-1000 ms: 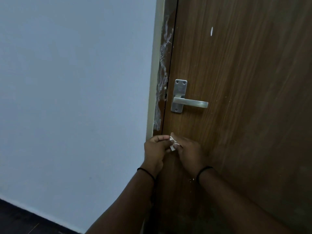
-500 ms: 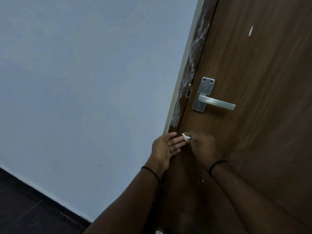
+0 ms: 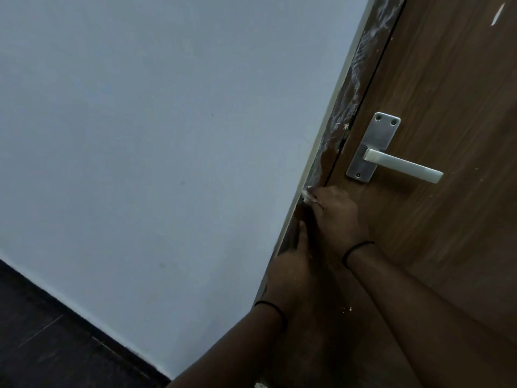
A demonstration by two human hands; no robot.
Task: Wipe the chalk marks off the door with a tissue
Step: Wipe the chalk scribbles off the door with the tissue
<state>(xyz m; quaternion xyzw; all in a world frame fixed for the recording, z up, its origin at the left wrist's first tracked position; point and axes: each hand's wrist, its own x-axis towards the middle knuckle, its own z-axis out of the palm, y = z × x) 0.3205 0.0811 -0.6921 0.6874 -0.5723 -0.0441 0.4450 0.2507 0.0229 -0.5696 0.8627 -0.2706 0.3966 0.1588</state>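
- The tissue [image 3: 307, 196] is a small crumpled white wad, only a scrap of it showing at the fingertips of the right hand [image 3: 337, 217]. It sits against the brown door frame [image 3: 351, 88], at the frame's outer edge where it meets the wall [image 3: 154, 135], just below the handle's level.
- The right hand pinches the wad with curled fingers and pushes it onto the wood, which looks like the start of a wiping stroke at the lower end of the marks.
- The chalk marks [image 3: 356, 68] run as a whitish smear up the frame strip, from just above the tissue to the top edge of the view. They look largely untouched, so most of the wiping seems left to do.
- A separate short white dash [image 3: 497, 13] sits on the door [image 3: 447, 247] near the upper right corner of the view; a few pale specks lie lower on the door face.
- The left hand [image 3: 292, 264] lies below the right, fingers stretched out straight along the frame and holding nothing. It probably rests there to steady the body; whether it presses the wood cannot be told.
- Each wrist wears a thin dark band.
- The metal door handle [image 3: 402, 166] juts to the right from its plate, just above the right hand and apart from it.
- Dark floor [image 3: 56, 345] shows at the lower left corner, under the wall.
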